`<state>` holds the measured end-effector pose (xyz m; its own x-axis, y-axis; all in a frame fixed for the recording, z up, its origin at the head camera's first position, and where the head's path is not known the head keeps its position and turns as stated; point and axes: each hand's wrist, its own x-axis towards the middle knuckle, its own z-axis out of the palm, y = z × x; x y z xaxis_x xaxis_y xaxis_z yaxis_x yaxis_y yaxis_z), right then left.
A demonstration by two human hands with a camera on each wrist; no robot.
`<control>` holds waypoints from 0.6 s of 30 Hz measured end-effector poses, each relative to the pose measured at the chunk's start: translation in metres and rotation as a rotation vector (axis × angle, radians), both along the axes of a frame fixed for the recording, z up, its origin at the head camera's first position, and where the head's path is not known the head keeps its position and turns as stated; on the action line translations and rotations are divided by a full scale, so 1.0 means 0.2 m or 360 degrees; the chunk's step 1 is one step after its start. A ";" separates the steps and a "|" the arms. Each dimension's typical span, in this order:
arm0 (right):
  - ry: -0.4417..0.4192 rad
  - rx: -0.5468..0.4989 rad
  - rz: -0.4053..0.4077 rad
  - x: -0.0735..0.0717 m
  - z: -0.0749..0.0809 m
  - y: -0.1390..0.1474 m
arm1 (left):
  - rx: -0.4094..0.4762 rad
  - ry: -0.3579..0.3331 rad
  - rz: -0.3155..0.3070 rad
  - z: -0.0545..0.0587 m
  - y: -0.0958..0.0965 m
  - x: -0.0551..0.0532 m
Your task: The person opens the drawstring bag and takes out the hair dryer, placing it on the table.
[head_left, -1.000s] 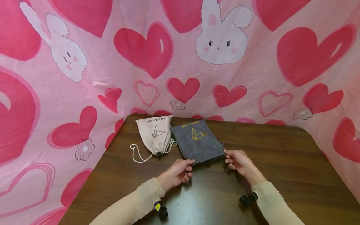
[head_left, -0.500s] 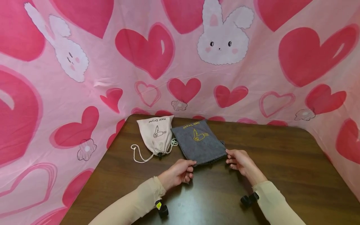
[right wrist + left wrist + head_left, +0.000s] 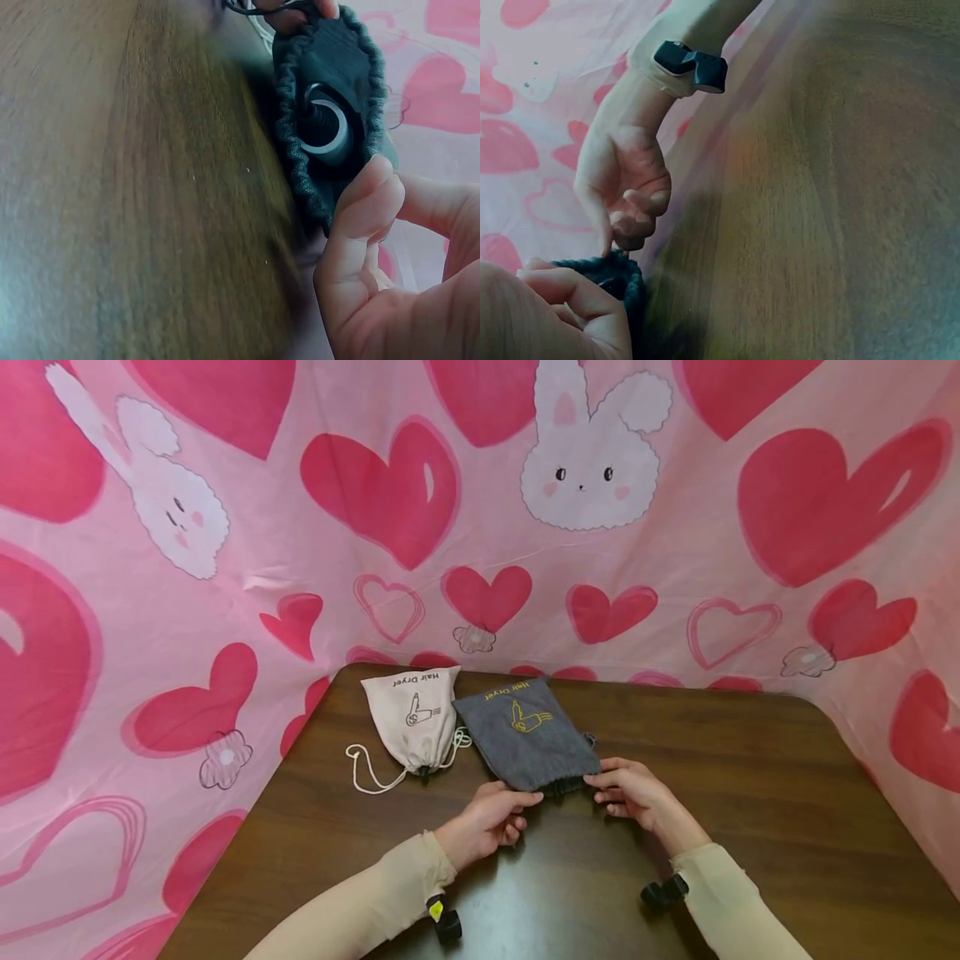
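Note:
A grey drawstring bag (image 3: 528,735) with yellow "Hair Dryer" lettering and a dryer drawing lies flat, its mouth facing the person. My left hand (image 3: 491,818) pinches the left end of the mouth between thumb and fingers. At the right end, my right hand (image 3: 633,789) pinches the ruffled rim. The right wrist view looks into the open mouth, where a light grey round end with a black cord sleeve, seemingly a hair dryer handle (image 3: 341,146), sits inside. The rest of that object is hidden by the cloth.
To the left of the grey bag lies a cream drawstring bag (image 3: 408,714) with the same print in black, drawn in at its neck. Its white cord (image 3: 367,777) loops onto the brown wooden table (image 3: 720,752). Pink heart-patterned cloth (image 3: 480,602) stands behind the table and at its sides.
My hands have come closer together, the left moving right and the right slightly left. The grey bag's mouth has gone from stretched straight to narrower and gathered.

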<state>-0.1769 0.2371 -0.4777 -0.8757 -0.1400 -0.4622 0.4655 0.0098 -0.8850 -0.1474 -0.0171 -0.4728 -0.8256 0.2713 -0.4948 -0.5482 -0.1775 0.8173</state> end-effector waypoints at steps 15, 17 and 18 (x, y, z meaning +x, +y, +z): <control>0.0076 0.0093 -0.0021 0.01 0.00 -0.03 | 0.0072 0.0016 0.0158 -0.01 0.07 0.01; 0.0084 0.0072 -0.0026 0.00 0.00 -0.02 | 0.0072 0.0025 0.0192 -0.01 0.08 0.01; 0.0088 0.0062 -0.0023 0.00 0.00 -0.02 | 0.0070 0.0026 0.0209 -0.01 0.08 0.01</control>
